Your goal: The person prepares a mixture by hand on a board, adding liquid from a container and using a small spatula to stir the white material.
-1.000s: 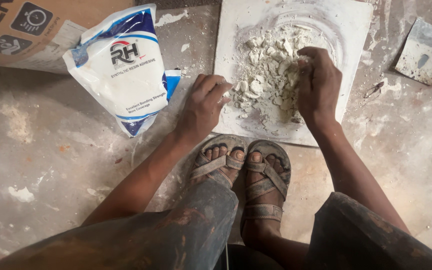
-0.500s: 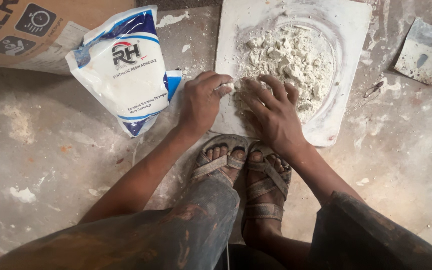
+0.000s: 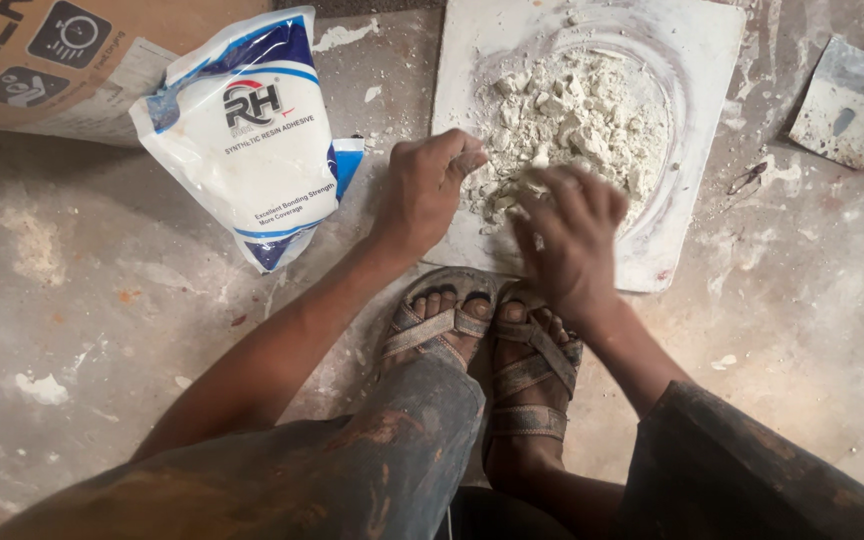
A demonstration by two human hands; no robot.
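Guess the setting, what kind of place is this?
Probably a building or renovation site, worked at floor level. A stained, plaster-spattered concrete floor, a white board heaped with crumbly white putty that both hands touch, a pouch of adhesive and a scraper nearby.

Soft, even daylight, weak shadows; sharp overall (only the right hand (image 3: pixel 570 240) is motion-blurred), slight wide-angle stretch at edges
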